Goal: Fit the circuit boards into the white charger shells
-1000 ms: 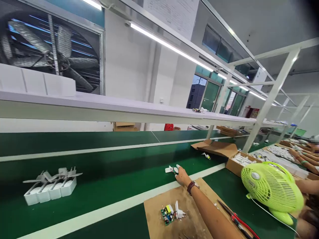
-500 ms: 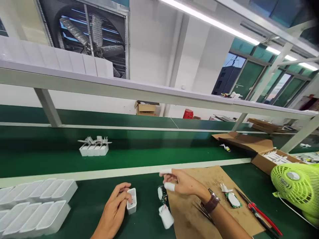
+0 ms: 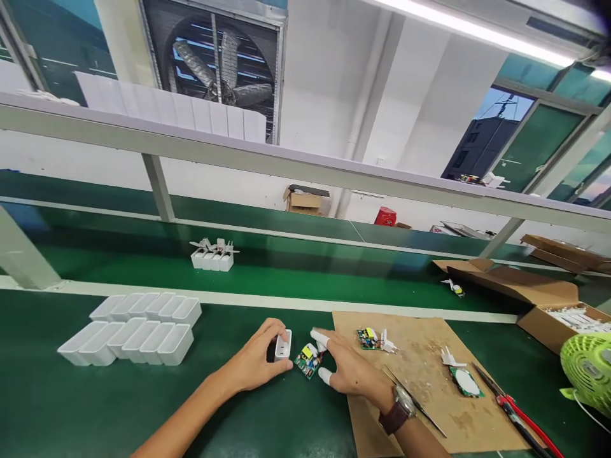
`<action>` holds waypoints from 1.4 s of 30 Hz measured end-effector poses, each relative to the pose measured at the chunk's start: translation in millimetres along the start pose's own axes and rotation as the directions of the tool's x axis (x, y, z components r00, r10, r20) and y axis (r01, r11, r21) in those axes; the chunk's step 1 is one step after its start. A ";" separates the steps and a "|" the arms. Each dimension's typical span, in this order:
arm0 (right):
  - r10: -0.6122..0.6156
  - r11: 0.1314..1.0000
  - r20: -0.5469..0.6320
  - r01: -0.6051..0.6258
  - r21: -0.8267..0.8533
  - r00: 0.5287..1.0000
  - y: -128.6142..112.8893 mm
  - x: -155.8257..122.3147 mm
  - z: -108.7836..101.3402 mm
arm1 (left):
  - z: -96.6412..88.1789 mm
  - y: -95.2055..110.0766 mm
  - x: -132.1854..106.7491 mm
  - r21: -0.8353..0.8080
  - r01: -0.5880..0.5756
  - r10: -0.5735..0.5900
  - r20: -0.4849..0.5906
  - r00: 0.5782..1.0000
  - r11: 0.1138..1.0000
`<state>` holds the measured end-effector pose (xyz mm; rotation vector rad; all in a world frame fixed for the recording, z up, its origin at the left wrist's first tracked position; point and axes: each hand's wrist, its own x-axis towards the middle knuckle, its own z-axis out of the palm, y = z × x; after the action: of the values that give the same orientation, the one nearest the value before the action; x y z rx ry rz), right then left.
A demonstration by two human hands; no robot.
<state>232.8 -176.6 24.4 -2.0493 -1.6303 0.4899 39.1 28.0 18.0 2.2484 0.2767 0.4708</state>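
My left hand (image 3: 255, 364) is closed round a small white charger shell (image 3: 282, 346) standing on the green bench. Just right of it lies a green circuit board (image 3: 307, 360) with a yellow part. My right hand (image 3: 347, 367), with white finger cots on two fingers, pinches that board at its right edge. A brown wristwatch (image 3: 395, 412) sits on my right wrist.
A brown cardboard mat (image 3: 429, 388) carries another circuit board with a plug piece (image 3: 373, 339), a third board (image 3: 464, 380), tweezers (image 3: 414, 402) and red-handled cutters (image 3: 518, 411). White shells (image 3: 136, 327) stand in rows at left. More shells (image 3: 212, 255) ride the conveyor. A cardboard box (image 3: 554, 307) and green fan (image 3: 589, 374) stand at right.
My view has swung left and down. My right hand came back from the conveyor with a board and set it on the bench; my left hand brought a white shell next to it.
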 end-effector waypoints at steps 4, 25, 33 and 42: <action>0.022 1.000 0.043 -0.021 -0.009 0.999 3.3 4.9 -0.8 | 10.8 -8.9 -12.7 -0.081 0.055 -0.058 -0.031 0.998 0.995; -0.056 0.957 -0.226 0.117 0.266 0.973 10.8 -0.4 38.7 | 20.7 -23.6 -20.4 -0.111 0.178 -0.185 -0.053 0.981 0.978; -0.175 0.984 -0.298 0.173 -0.034 0.938 16.4 -0.2 39.1 | 20.7 -25.2 -17.5 -0.080 0.193 -0.197 -0.048 0.979 0.978; -0.149 0.958 -0.491 0.248 0.143 0.858 -15.7 -4.4 26.8 | 23.4 -15.4 -20.2 -0.015 0.049 -0.050 -0.077 0.996 0.999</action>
<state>204.5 -174.3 11.1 -1.6560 -1.4026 0.0575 30.0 15.3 -12.7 2.2083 0.3670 0.5327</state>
